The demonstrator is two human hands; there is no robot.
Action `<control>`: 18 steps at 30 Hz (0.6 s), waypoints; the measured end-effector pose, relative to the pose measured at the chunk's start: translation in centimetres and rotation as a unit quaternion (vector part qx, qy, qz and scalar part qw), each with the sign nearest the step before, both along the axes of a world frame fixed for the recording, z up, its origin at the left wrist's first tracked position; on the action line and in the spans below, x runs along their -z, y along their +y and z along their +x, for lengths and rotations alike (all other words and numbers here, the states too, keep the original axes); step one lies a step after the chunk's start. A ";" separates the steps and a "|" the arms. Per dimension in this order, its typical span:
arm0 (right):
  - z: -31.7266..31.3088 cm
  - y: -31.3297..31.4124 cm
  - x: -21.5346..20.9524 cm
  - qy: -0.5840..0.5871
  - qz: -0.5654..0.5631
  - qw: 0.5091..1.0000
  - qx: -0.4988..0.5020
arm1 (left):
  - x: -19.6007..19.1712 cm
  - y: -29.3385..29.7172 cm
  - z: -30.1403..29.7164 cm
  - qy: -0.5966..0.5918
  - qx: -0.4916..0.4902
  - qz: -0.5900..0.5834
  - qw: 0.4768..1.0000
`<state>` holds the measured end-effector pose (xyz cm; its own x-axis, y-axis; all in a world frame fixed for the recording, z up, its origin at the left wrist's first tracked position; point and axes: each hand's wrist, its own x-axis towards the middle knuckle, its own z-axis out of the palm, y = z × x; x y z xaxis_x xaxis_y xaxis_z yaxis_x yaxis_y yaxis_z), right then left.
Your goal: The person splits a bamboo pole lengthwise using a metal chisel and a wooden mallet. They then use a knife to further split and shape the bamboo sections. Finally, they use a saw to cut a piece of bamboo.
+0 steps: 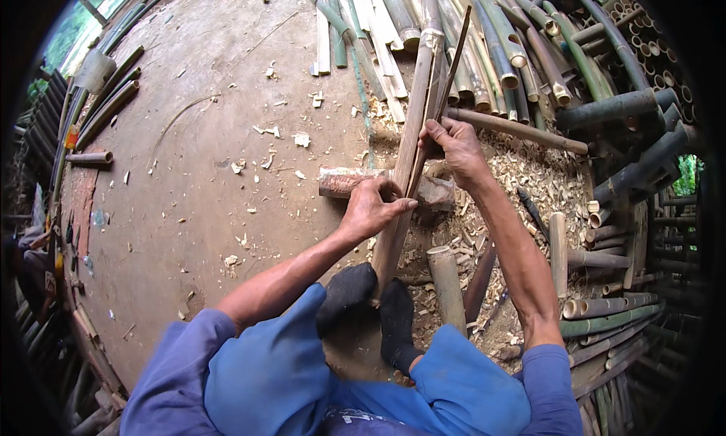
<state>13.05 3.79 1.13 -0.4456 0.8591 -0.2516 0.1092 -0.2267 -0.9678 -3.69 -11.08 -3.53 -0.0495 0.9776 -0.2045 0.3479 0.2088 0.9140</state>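
Observation:
A long split bamboo pole (pixel 412 130) slopes away from between my feet, resting across a short log (pixel 340 183). Over its right side runs a thin dark bamboo strip (pixel 456 54), its far end tapering. My right hand (pixel 456 152) pinches this strip between thumb and fingers about midway up. Closer to me, my left hand (pixel 372 209) is closed beside the pole, thumb and forefinger at the strip's near end. Its other fingers curl against the pole and are partly hidden. My dark-socked feet (pixel 349 294) flank the pole's near end.
Wood shavings (pixel 529 186) cover the ground on the right, with a dark knife-like tool (pixel 533 213) among them. An upright bamboo piece (pixel 448 285) stands by my right foot. Bamboo poles (pixel 499 35) are heaped at the far right; more lie along the left edge (pixel 113 107).

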 end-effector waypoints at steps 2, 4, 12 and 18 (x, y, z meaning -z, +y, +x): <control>-0.1 0.1 0.0 -0.004 0.005 1.000 -0.004 | -0.3 -0.9 1.1 -0.015 0.002 -0.029 0.999; -0.3 -0.1 -0.1 -0.008 0.003 1.000 -0.010 | 0.0 -1.0 1.7 0.009 -0.016 -0.015 1.000; 0.3 0.7 0.3 -0.062 -0.065 0.993 -0.077 | 1.1 -0.5 1.4 0.066 0.005 0.035 0.997; -2.6 0.0 2.9 -0.072 -0.018 0.994 -0.081 | 1.9 -1.4 0.0 0.080 -0.009 0.001 0.997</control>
